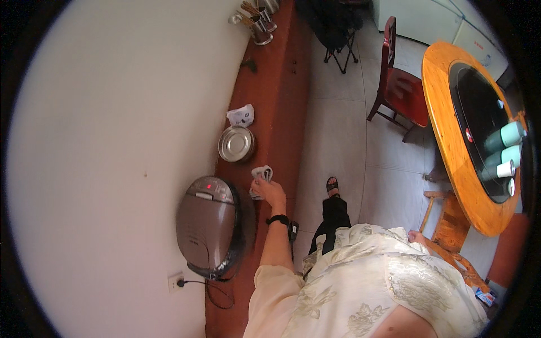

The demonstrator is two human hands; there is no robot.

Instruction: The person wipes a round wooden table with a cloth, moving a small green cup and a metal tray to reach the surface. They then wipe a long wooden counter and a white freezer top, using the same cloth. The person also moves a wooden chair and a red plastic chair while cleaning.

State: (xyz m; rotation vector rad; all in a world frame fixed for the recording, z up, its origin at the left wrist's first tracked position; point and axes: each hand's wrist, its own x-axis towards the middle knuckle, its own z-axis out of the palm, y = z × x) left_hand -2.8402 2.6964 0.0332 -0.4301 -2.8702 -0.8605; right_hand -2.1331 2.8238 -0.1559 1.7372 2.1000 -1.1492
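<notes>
My left hand [269,191], with a black band on its wrist, is closed on a folded light cloth [263,172] and presses it to the reddish-brown ledge [281,139]. Just beyond that hand sits a stack of round stainless steel plates [236,144]. A crumpled white plastic packet [241,115] lies against the stack's far side. On the near side is a brown electric rice cooker [207,224] with its lid down and a red light lit. My right hand [417,236] hangs by my side, partly hidden by my shirt; its fingers cannot be made out.
Metal holders [261,30] with chopsticks and a ladle stand at the ledge's far end. The cooker's cord runs to a wall socket [174,282]. Right of me are an oval wooden table [439,122] with teal containers [511,133], a red chair [403,88] and a wooden chair [452,224].
</notes>
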